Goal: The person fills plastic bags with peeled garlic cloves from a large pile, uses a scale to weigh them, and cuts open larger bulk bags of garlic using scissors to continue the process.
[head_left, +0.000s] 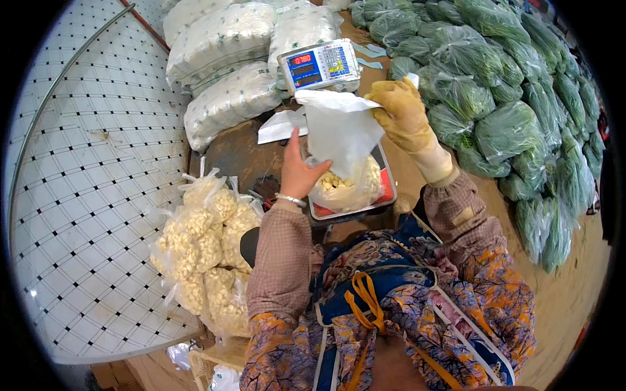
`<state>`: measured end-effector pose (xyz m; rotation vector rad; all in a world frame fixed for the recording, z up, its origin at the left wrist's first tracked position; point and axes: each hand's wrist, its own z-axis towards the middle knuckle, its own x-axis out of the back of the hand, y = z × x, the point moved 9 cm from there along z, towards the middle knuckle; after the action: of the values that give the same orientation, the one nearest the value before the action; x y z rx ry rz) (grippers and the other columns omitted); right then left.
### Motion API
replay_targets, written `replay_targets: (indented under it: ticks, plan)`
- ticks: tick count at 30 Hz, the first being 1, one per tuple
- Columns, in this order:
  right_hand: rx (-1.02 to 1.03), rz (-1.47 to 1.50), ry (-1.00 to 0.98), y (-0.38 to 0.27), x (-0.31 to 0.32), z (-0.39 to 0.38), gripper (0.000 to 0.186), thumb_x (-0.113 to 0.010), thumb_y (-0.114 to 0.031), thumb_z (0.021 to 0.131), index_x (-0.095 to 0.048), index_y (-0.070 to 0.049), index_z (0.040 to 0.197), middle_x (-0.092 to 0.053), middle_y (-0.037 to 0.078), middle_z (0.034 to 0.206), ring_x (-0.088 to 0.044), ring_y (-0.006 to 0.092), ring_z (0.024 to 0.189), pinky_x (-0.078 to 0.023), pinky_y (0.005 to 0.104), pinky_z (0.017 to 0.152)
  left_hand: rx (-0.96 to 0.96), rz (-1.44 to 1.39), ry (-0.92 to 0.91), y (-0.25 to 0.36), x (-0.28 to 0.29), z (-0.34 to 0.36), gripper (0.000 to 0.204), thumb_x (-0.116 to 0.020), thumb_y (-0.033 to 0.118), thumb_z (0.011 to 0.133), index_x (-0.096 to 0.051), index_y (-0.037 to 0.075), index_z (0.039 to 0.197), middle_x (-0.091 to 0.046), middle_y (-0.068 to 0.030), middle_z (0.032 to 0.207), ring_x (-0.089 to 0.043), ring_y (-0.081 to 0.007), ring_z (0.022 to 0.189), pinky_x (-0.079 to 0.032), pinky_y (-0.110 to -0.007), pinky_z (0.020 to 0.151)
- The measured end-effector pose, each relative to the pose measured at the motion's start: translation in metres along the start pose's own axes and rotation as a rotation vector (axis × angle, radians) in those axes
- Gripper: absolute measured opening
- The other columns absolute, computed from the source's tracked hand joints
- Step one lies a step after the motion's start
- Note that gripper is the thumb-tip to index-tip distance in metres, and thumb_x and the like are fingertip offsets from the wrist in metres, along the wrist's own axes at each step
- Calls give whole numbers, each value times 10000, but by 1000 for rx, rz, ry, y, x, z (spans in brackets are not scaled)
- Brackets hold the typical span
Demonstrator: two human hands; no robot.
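Observation:
My right hand (401,117), in a yellow rubber glove, pinches the top of a white translucent plastic bag (342,127). My bare left hand (300,169) is at the bag’s left side, thumb and index finger spread, thumb touching the plastic. Below, a clear bag of peeled pale cloves (352,189) sits on the metal scale pan with red showing (385,186); its opening is partly hidden. The scale’s display unit (317,63) stands behind, with a white flat sheet or bag (274,131) left of my hands.
Bags of pale cloves (199,247) are piled at lower left beside a patterned tiled surface (91,195). White packed bundles (228,104) are stacked behind. Many bagged green vegetables (495,130) lie heaped on the right. A wooden crate (202,365) is at the bottom.

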<state>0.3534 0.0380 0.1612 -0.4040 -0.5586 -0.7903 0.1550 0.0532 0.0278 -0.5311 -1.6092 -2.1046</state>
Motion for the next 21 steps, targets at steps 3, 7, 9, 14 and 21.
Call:
replay_targets:
  ticks: [3, 7, 9, 14, 21]
  plan:
    - [-76, 149, -105, 14, -20, -12, 104, -580, -114, 676, -567, -88, 776, -544, 68, 777, -508, 275, 826, -335, 401, 786, -89, -68, -19, -14, -29, 6, 761, -702, 173, 620, -301, 45, 1255, -436, -176, 1139, -534, -231, 869, -472, -294, 599]
    - [-127, 181, -90, 27, -18, -14, 128, -579, -104, 674, -584, -99, 802, -564, 65, 800, -516, 266, 828, -337, 391, 798, 35, -81, -44, -39, -38, 6, 316, -619, 112, 701, -541, 22, 994, -591, -87, 784, -570, -145, 625, -450, -277, 544]
    - [-142, 163, -71, 32, -6, -19, 148, -582, -109, 672, -586, -104, 820, -566, 63, 816, -514, 265, 835, -338, 388, 802, 108, -157, 58, -34, -33, 5, 95, -575, 60, 745, -600, 0, 814, -580, -44, 610, -558, -95, 530, -438, -241, 486]
    - [-138, 28, 166, 24, 39, -14, 401, -628, -163, 672, -540, -102, 1058, -518, 104, 1057, -468, 268, 998, -339, 372, 855, 205, -252, 87, -36, -14, 15, 100, -552, 72, 782, -541, -27, 791, -587, -71, 660, -566, -121, 531, -443, -232, 469]
    - [-279, 215, 135, 52, 20, -49, 399, -597, -75, 704, -517, -71, 1095, -510, 96, 1090, -439, 247, 1049, -332, 346, 904, 305, -1295, 420, -113, 92, -14, 102, -540, 133, 827, -474, 59, 807, -532, -57, 689, -515, -137, 567, -444, -234, 487]
